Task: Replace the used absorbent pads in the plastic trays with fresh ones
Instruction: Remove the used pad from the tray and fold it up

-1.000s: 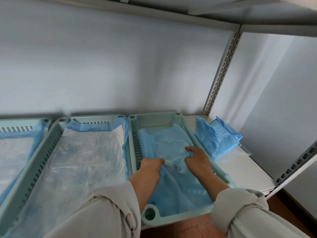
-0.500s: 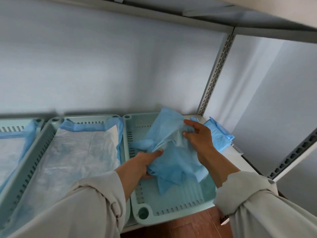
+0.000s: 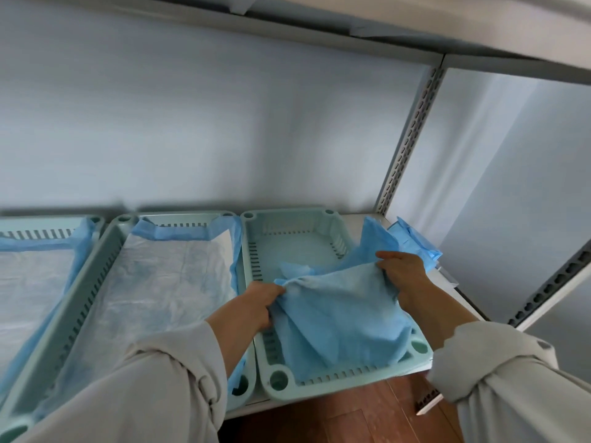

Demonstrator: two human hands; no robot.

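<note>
We hold the crumpled blue absorbent pad (image 3: 339,314) between both hands above the near half of the pale green slotted plastic tray (image 3: 287,238), whose far floor lies bare. The pad's long axis runs left to right, sagging toward us. The left hand (image 3: 256,303) has its fingers closed on the left corner; the right hand (image 3: 404,271), higher and farther back, pinches the right edge. Both forearms reach forward over the shelf (image 3: 447,282).

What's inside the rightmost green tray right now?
The rightmost tray holds one crumpled blue pad, gripped by the left hand and right hand. Its far floor is bare; the near floor is covered by the pad.
</note>
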